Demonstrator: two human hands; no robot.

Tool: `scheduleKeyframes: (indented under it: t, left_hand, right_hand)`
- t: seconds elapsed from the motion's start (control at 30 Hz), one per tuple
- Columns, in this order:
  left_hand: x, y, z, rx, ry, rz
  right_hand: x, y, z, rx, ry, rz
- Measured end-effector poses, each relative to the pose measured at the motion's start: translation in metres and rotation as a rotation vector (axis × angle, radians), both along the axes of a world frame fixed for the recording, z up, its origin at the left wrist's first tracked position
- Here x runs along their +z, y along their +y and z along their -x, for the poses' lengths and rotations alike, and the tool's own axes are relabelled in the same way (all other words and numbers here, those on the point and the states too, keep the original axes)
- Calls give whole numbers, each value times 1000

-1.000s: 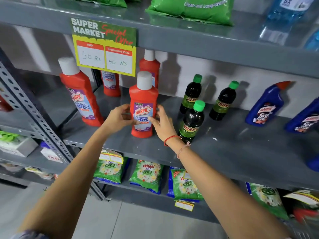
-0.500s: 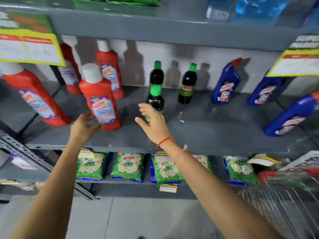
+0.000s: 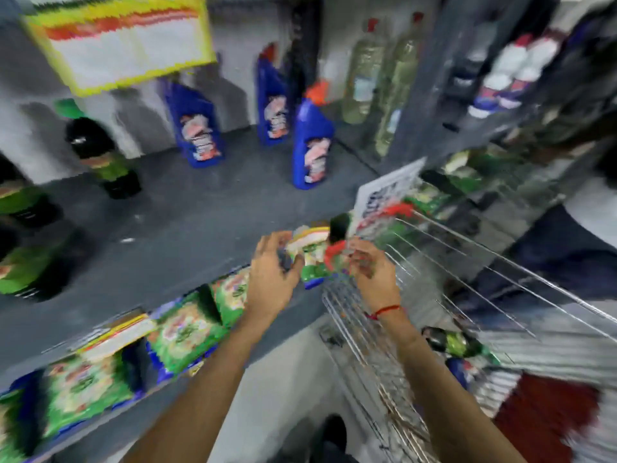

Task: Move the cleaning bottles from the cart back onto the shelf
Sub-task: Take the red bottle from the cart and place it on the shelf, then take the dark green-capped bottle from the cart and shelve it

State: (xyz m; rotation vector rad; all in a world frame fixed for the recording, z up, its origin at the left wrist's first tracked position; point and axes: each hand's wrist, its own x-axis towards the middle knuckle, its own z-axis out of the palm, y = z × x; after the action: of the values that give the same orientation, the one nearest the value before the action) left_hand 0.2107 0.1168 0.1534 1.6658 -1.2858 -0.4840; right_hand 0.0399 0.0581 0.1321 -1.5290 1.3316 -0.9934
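The frame is heavily blurred. My left hand (image 3: 270, 272) and my right hand (image 3: 374, 272) hover side by side, fingers apart and holding nothing, just off the front edge of the grey shelf (image 3: 187, 222) at the near corner of the wire cart (image 3: 467, 262). Inside the cart lies a dark bottle with a green label (image 3: 457, 344), beside a blue item (image 3: 462, 372) and a red shape (image 3: 547, 412). On the shelf stand three blue cleaning bottles (image 3: 312, 142) and dark green-capped bottles (image 3: 96, 148).
Green detergent packets (image 3: 180, 332) fill the shelf below. A yellow-bordered price sign (image 3: 123, 41) hangs from the upper shelf. A grey upright post (image 3: 420, 78) divides off clear bottles (image 3: 362, 71) to the right. A white card (image 3: 384, 192) stands at the cart's far corner.
The view has swung right, from the red bottles to the blue ones and the cart. Both hands let go of the red bottle, left it on the shelf, and moved toward the cart.
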Motion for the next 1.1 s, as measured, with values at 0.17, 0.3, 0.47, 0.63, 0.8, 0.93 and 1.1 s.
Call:
scheduleKeyframes:
  t: [0.17, 0.3, 0.47, 0.63, 0.8, 0.93, 1.1]
  left_hand:
    - [-42, -67, 101, -344, -144, -194]
    - [-84, -101, 170, -535, -244, -309]
    - [-142, -128, 233, -738, -380, -401]
    - [-209, -145, 283, -894, -414, -557]
    - [-279, -160, 320, -925, -446, -702]
    - [-333, -172, 339, -925, -387, -819]
    - [-353, -174, 350, -825, -364, -799]
  right_hand:
    - [-51, -12, 136, -282, 179, -156]
    - [-99, -9, 206, -444, 194, -405]
    - [-161, -19, 254, -580, 151, -650]
    - [-237, -25, 274, -708, -59, -859]
    - [-304, -39, 278, -924, -245, -998]
    - [-346, -55, 285, -955, -321, -992]
    - [-362, -70, 274, -1067, -605, -935]
